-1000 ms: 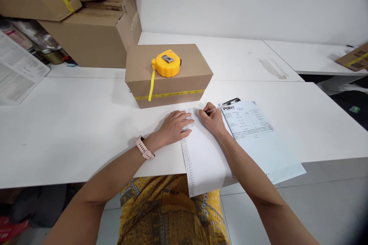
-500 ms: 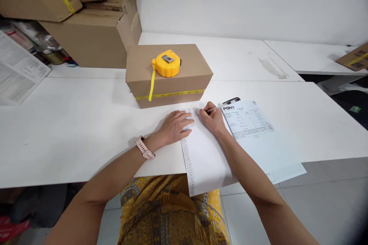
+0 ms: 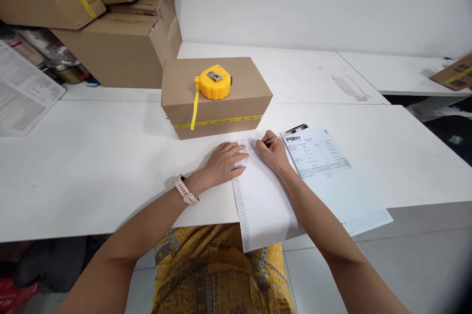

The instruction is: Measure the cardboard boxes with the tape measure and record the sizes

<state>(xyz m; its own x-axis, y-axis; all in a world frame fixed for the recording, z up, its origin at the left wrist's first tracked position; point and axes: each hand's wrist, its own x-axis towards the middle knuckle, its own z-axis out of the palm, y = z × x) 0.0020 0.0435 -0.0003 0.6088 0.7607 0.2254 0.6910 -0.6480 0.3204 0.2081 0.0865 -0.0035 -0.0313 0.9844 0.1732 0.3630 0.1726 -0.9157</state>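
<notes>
My right hand (image 3: pixel 274 153) is closed around a pen (image 3: pixel 295 129) with a clear barrel and black cap end. Its tip, hidden by my fingers, is at the top of a white sheet of paper (image 3: pixel 267 201). Small handwriting runs down the sheet's left side and begins a second column at the top. My left hand (image 3: pixel 225 162) lies flat with fingers spread on the sheet's upper left edge. The sheet's lower end hangs over the table edge above my lap. Right of it lies a printed form (image 3: pixel 319 154) headed PONY, partly under my right forearm.
Beyond my hands stands a cardboard box (image 3: pixel 221 115) with a yellow tape measure (image 3: pixel 214 83) on top. Larger cartons (image 3: pixel 121 48) are stacked at the back left, beside a printed sheet (image 3: pixel 25 90). Another carton (image 3: pixel 455 74) is at the far right of the white table (image 3: pixel 92 166).
A few more small marks show by the pen at the top of the sheet. My right hand has shifted very slightly; my left hand stays in place.
</notes>
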